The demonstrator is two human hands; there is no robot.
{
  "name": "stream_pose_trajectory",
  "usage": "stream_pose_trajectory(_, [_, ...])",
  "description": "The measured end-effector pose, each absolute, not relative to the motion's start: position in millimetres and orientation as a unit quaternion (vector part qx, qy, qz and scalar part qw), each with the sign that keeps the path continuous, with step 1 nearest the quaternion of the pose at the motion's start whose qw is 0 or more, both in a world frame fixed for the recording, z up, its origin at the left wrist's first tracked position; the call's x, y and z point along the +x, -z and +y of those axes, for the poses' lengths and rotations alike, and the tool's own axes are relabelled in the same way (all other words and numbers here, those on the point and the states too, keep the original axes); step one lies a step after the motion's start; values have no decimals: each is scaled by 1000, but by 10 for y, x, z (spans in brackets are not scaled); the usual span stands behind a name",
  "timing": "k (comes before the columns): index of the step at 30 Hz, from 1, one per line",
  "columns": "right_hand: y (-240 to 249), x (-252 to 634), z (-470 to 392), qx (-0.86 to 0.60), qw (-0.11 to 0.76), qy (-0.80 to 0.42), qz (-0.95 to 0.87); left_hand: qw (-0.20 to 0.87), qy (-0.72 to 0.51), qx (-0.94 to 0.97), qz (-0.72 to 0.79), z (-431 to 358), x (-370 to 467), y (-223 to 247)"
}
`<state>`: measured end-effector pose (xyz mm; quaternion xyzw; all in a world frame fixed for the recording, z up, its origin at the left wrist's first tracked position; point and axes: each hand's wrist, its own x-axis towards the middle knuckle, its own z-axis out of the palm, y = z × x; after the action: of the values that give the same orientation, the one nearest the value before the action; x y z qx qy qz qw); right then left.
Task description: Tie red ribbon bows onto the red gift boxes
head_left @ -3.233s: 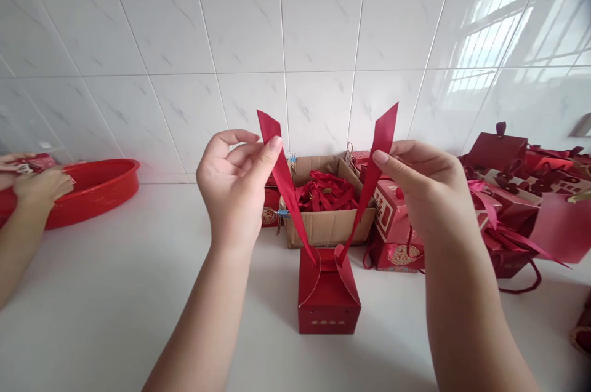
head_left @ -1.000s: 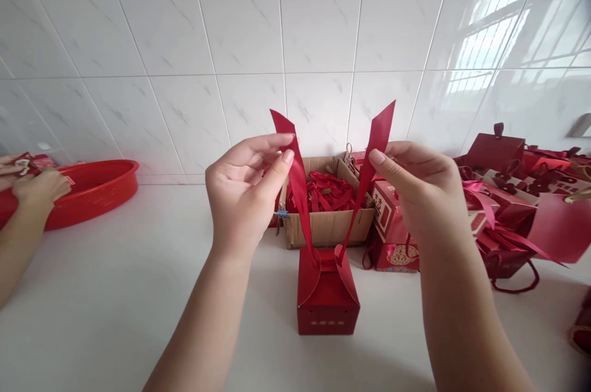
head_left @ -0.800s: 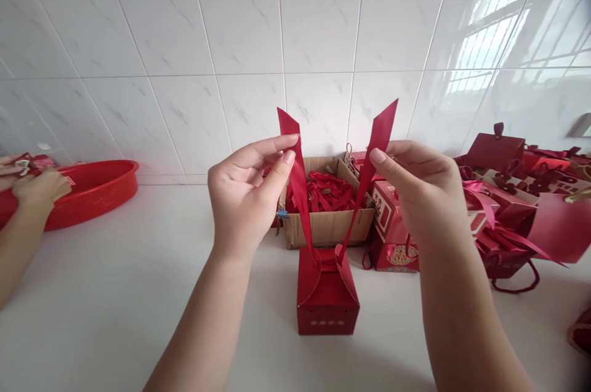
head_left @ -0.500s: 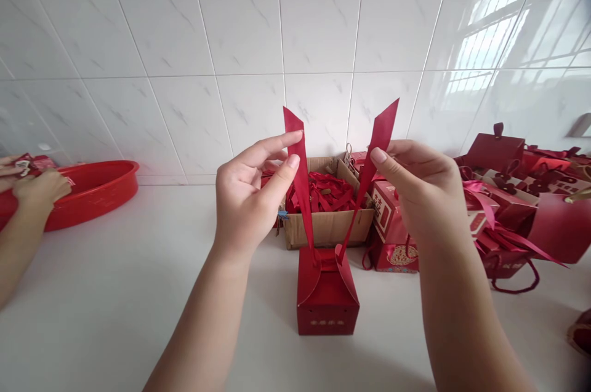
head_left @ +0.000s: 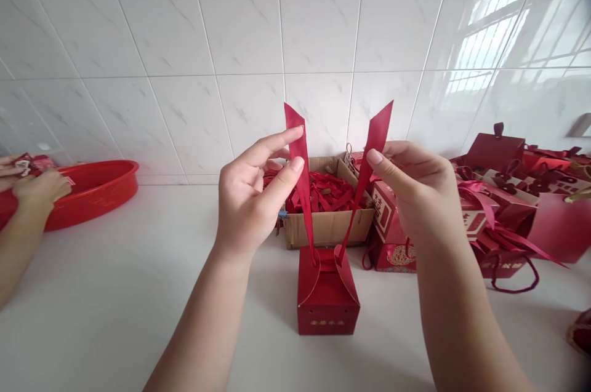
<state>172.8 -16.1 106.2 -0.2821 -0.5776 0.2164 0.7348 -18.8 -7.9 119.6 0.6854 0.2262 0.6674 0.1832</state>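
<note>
A small red box point(head_left: 327, 312) with pale lettering stands upright on the white table point(head_left: 161, 318), its curved top flaps folded in. Two ends of a red ribbon point(head_left: 379, 127) rise from its top in a V. My left hand point(head_left: 252, 195) pinches the left end between thumb and fingers, the index finger stretched along it. The right end is gripped between the thumb and fingers of my right hand point(head_left: 418, 186). Behind the small box, a cardboard box point(head_left: 330, 229) holds many red ribbons.
Stacked red gift boxes point(head_left: 394, 256) stand right of the cardboard box, with a larger pile of red boxes and bags point(head_left: 508, 195) beyond. At the left, another person's hands point(head_left: 44, 189) hold something red over a red basin point(head_left: 101, 195). A tiled wall runs behind.
My right hand and its ribbon end have shifted slightly left. My left hand has moved very slightly right. The small red box has stayed in place.
</note>
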Motion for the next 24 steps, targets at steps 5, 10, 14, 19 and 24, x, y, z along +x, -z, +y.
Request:
stream_pose_trajectory(5, [-1053, 1735, -153, -287, 733, -205, -581, 184, -662, 691, 224, -78, -182, -1198])
stream_pose_trajectory(10, [-1051, 1736, -156, -287, 733, -207, -580, 193, -655, 696, 221, -89, -178, -1201])
stream_pose_trajectory(14, [-1058, 1730, -166, -289, 731, -208, -582, 194, -656, 694, 224, -99, -176, -1204])
stream_pose_trajectory(19, [-1056, 1729, -159, -292, 732, -206, -580, 193, -658, 691, 230, -104, -173, -1206])
stream_pose_trajectory(24, [-1059, 1729, -168, -288, 733, -212, -579, 194, -656, 692, 231, -106, -170, -1209])
